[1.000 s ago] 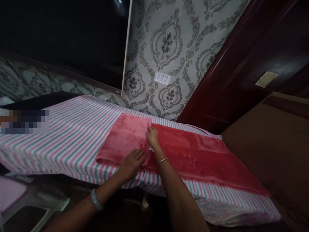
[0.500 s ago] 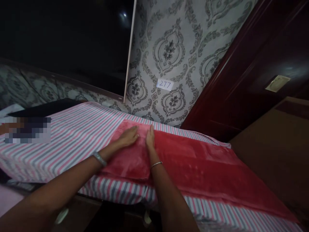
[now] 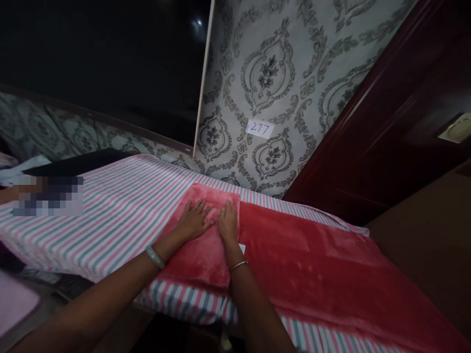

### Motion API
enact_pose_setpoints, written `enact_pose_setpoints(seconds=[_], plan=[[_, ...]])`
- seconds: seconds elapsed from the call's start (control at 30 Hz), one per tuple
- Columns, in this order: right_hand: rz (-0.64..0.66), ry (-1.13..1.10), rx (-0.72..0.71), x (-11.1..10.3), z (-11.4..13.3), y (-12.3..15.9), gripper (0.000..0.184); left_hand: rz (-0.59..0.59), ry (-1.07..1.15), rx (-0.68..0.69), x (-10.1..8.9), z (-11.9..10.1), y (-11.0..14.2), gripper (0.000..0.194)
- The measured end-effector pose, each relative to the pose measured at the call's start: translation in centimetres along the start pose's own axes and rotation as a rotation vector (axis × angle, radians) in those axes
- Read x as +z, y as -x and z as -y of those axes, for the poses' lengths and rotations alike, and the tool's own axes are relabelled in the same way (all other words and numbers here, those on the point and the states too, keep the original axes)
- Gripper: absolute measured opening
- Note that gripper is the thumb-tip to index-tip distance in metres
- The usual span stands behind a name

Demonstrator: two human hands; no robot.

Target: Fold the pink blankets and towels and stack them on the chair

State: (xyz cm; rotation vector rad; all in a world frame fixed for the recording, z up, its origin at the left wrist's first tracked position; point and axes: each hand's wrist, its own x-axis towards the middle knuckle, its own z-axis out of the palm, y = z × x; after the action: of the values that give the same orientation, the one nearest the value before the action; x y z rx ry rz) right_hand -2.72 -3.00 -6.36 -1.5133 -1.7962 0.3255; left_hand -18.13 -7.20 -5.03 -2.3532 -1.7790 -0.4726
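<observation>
A plush red blanket (image 3: pixel 312 264) lies along a table covered by a striped cloth (image 3: pixel 125 196). Its left end is folded over on itself, and the folded part looks paler pink-red. My left hand (image 3: pixel 193 220) presses flat on this folded part with fingers spread. Close beside it, my right hand (image 3: pixel 228 223) rests on the same layer near the fold's right edge, fingers stretched out. A small white tag (image 3: pixel 242 248) shows by my right wrist. Neither hand grips the fabric.
A large dark television screen (image 3: pixel 103 63) hangs at the left above the table. A paper marked 277 (image 3: pixel 260 128) is stuck on the patterned wall. A dark red door (image 3: pixel 368 122) stands at the right. A blurred-out patch with part of another person's arm lies far left.
My hands have come down flat onto the folded part, and my left fingers have spread. The white tag now shows. The view has shifted slightly.
</observation>
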Motion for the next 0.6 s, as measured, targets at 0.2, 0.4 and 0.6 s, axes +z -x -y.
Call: enact_pose_setpoints(seconds=[0.2,0.4,0.6], plan=[[-0.032,-0.045,0.006,-0.2,0.4,0.2,0.060,0.112,-0.046,-0.132,-1.1,2.8,0.8,0.066],[-0.057,-0.075,-0.014,0.0,0.3,0.3,0.059,0.098,-0.017,-0.156,-1.6,3.1,1.4,0.065],[-0.004,-0.004,-0.018,-0.6,0.8,0.2,0.058,0.040,-0.009,-0.095,-1.7,2.9,1.6,0.055]])
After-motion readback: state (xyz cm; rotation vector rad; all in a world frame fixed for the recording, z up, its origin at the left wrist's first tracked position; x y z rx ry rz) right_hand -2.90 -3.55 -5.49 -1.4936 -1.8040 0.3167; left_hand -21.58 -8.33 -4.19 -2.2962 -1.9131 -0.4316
